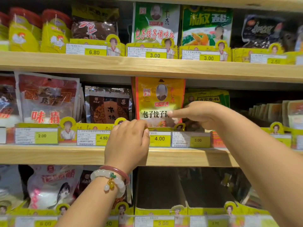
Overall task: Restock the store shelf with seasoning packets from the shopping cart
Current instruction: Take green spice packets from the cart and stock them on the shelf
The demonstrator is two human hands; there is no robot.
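Glossy plastic seasoning packet [157, 102]; matt pale wood shelf [65, 154]; smooth paper price tags [159, 139]

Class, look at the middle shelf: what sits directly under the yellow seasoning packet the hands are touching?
Under the yellow seasoning packet a yellow tray lip and the 4.00 price tag show. The left hand covers the tag's left end.

I can read 包子饺子 on the yellow packet [157, 102] on the middle shelf. The tag under it [159, 138] says 4.00. The white packet on the left [47, 99] says 味精, with a 2.00 tag [42, 135].
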